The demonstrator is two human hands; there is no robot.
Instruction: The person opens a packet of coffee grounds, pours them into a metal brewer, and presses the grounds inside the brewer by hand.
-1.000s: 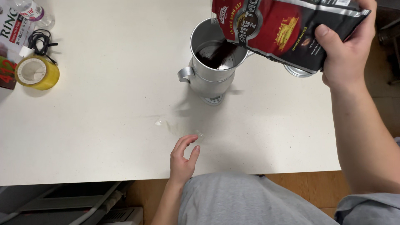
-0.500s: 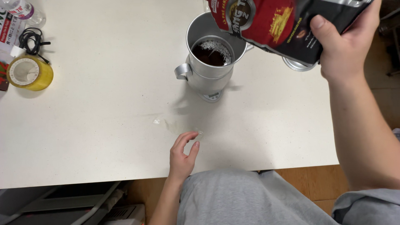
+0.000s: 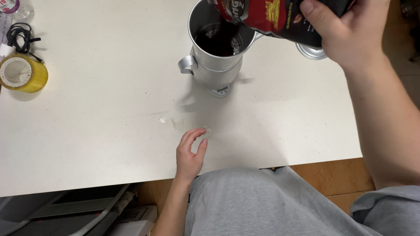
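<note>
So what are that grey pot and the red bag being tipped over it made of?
The pot looks like dull brushed metal, perhaps aluminium: matt silver-grey walls with soft reflections and a thin rolled handle. The bag in the right hand seems to be glossy plastic or foil laminate, judging by its sheen and creases.

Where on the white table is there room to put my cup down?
The widest bare patch of the table lies between the yellow tape roll and the metal pot, above the left hand. Another lies at the right, below the round lid. The far left corner is crowded with a black cable, and the right hand tilts a red bag over the pot.
</note>
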